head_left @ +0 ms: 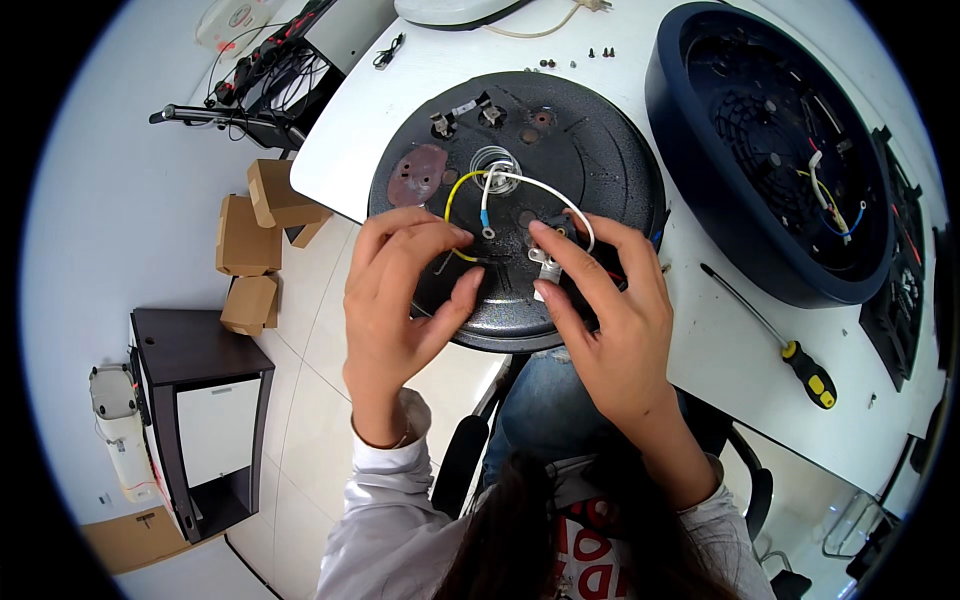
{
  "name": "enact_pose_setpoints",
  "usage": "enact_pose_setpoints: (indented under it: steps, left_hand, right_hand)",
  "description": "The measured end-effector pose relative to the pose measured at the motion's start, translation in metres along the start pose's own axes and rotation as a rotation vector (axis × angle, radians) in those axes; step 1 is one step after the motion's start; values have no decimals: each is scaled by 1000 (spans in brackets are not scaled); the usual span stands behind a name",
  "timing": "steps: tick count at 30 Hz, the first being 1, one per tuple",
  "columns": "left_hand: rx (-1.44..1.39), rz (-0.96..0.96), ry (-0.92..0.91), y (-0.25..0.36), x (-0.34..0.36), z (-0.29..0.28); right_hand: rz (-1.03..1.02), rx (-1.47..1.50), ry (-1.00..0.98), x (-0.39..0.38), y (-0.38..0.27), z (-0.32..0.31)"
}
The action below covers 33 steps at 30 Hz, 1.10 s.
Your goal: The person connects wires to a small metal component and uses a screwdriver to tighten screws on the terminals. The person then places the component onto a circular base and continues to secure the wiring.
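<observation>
A round black metal base plate lies at the table's near edge, with a metal coil at its middle. A yellow wire and white wires rise out of the coil; a short one ends in a blue sleeve and ring terminal. My left hand is over the plate's near left, thumb and fingers apart beside the yellow wire's end. At the near right, my right hand has thumb and index finger closed around a small metal-and-white part; its underside is hidden.
A dark blue round housing with wires inside stands at the right. Nearer lies a yellow-and-black screwdriver. Small screws and a short black cable lie on the far table. Cardboard boxes and a dark cabinet stand on the left.
</observation>
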State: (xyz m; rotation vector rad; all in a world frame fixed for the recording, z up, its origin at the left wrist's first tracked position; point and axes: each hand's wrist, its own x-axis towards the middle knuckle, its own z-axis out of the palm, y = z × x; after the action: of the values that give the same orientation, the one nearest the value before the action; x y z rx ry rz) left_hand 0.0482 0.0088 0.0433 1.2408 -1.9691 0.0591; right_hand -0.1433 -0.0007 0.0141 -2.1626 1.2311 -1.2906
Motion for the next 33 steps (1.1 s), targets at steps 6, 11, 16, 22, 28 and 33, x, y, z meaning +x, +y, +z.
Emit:
enact_pose_setpoints:
  steps: [6, 11, 16, 22, 28, 33]
  left_hand:
    - [325, 63, -235, 4, 7, -18]
    - [389, 111, -324, 10, 12, -25]
    - [422, 183, -407, 10, 17, -29]
    - [481, 224, -416, 13, 22, -33]
    - [558, 258, -436, 17, 30, -38]
    - [271, 137, -434, 18, 30, -30]
  right_hand:
    - [-14, -5, -2, -1, 1, 0]
    - [-14, 13, -5, -1, 2, 0]
    - [-15, 8, 2, -1, 2, 0]
    - [-23, 29, 9, -1, 4, 0]
    - [-21, 30, 12, -1, 3, 1]
    - [-8, 36, 10, 0, 3, 0]
